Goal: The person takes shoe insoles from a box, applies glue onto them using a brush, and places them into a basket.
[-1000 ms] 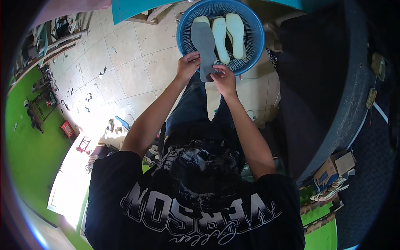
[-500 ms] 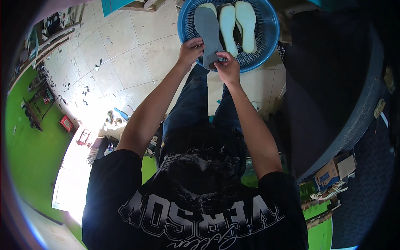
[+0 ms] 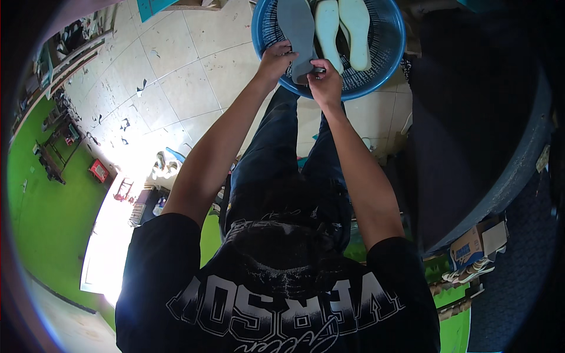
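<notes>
A grey, flat shoe sole (image 3: 296, 26) is between my hands, its near end toward me, over the left part of a round blue plastic basket (image 3: 391, 73). My left hand (image 3: 275, 62) is closed on the sole's left edge. On the right edge near the same end, my right hand (image 3: 325, 83) pinches it between thumb and fingers. Beside it in the basket lie a pale cream sole (image 3: 328, 32) and another cream sole (image 3: 356, 35), side by side. The far tip of the grey sole runs out of the picture.
Dark scraps (image 3: 141, 88) litter the tiled floor (image 3: 170, 65) on the left. A large dark-covered surface with a curved edge (image 3: 506, 200) stands at the right. Lower right, a cardboard box (image 3: 468, 247) sits close to it. Bright light comes from an opening (image 3: 109, 241) in the green wall.
The basket, soles and both hands sit slightly higher and farther right in the picture, as the whole view has shifted. Both hands keep hold of the grey sole.
</notes>
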